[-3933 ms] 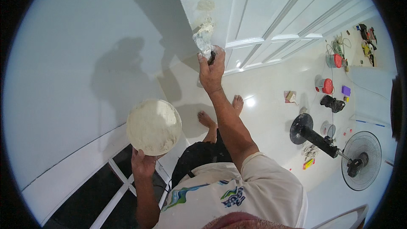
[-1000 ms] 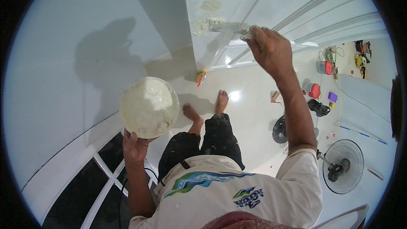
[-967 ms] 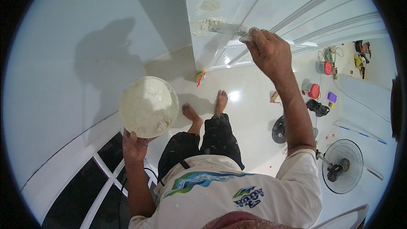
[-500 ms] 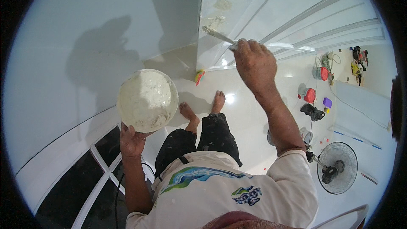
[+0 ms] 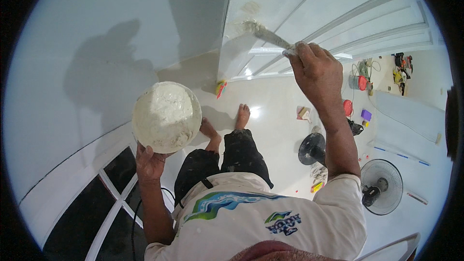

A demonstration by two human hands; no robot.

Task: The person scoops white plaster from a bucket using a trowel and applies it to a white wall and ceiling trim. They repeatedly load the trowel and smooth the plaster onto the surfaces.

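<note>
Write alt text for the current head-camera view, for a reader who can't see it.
The person's right hand holds a paste-smeared putty knife, its blade at or close to the patched surface of a white panelled door. The left hand holds a round container of off-white paste. A fan shows at the right.

The putty [image 5: 166, 116] reaches me as creamy and wet-looking at its bright middle, rough and lumpy toward the lower right rim of the container [image 5: 199, 117]. I see the putty knife [image 5: 271, 36] dull and caked, its blade material hidden. The door [image 5: 314, 5] is smooth, glossy white, with matt, uneven patches [image 5: 251, 8] by its left edge. I also get a mirror-shiny floor [image 5: 275, 111], a matt cloth T-shirt [image 5: 227, 234] and flecked, matt cloth trousers [image 5: 246, 157].
</note>
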